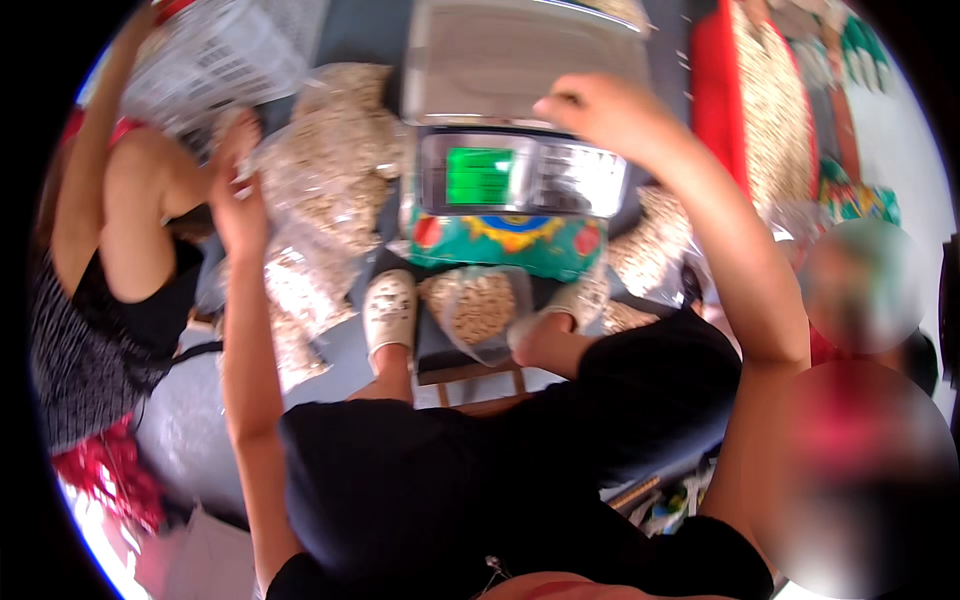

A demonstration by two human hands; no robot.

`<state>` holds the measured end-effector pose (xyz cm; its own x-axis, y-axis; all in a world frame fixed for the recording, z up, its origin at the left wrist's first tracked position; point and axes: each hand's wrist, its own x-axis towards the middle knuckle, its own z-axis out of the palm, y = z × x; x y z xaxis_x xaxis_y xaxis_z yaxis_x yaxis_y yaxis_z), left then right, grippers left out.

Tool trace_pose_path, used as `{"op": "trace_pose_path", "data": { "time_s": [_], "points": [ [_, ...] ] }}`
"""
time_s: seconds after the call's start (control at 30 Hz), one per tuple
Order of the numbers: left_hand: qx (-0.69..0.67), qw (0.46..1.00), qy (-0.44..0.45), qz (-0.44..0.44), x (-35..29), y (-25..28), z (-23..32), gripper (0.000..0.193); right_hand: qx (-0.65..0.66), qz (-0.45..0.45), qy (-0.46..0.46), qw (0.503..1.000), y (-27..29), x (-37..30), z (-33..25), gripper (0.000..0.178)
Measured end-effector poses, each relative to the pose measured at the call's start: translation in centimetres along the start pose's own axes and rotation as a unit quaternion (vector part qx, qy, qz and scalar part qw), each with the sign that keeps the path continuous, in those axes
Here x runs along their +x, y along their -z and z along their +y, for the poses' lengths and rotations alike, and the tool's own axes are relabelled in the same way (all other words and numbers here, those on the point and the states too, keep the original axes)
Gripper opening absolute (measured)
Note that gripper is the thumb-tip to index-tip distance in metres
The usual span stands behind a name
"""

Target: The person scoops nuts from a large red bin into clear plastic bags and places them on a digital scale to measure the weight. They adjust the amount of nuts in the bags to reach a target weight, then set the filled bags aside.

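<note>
My right hand (612, 112) is over the near edge of a scale's metal pan (480, 65), its fingers curled together; whatever they hold, if anything, is hidden. Below the pan, the scale's display panel (480, 177) glows green. My left hand (240, 212) is beside clear plastic bags of pale nut-like pieces (325, 170), close to another person's limb; blur hides its fingers. A green printed bag (510, 246) lies under the scale's front. Between my feet sits a small clear bag of pale pieces (478, 303).
At left, a person sits with a bent knee (150, 205), by a white plastic basket (215, 65). A red container (715, 100) of pale pieces (770, 120) stands at right. Loose pieces (650, 240) lie right of the scale. More people are at the right edge.
</note>
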<state>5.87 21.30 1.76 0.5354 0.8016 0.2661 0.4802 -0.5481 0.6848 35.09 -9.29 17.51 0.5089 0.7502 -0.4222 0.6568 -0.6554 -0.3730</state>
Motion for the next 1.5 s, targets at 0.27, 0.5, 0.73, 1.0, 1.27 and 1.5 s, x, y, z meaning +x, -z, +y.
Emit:
{"op": "trace_pose_path", "data": {
  "time_s": [0.27,0.5,0.73,1.0,1.27,1.5],
  "points": [
    [-0.069,0.98,-0.024,-0.184,-10.9,1.3,7.4,0.023,-0.028,-0.104,-0.41,0.906,-3.9,-17.6,26.5,0.072],
    [-0.1,0.923,-0.022,-0.371,-14.3,-0.5,10.3,0.023,0.127,0.138,-0.549,0.815,-22.9,-19.5,31.5,0.121],
    [-0.127,0.912,-0.017,-0.39,-14.0,-2.2,12.9,0.02,0.075,0.245,-0.499,0.828,-29.2,-19.1,35.4,0.039],
    [-0.174,0.91,0.04,-0.375,-14.6,-1.8,11.5,0.019,0.44,0.31,-0.329,0.776,-15.6,-23.7,24.7,0.014],
    [-0.227,0.895,0.015,-0.384,-13.2,-1.5,12.9,0.018,0.518,0.413,-0.135,0.737,3.6,-18.7,10.1,0.018],
    [-0.208,0.889,-0.062,-0.404,-10.8,-1.3,15.0,0.015,0.504,0.365,-0.053,0.781,1.7,-1.9,6.6,0.015]
  ]
}}
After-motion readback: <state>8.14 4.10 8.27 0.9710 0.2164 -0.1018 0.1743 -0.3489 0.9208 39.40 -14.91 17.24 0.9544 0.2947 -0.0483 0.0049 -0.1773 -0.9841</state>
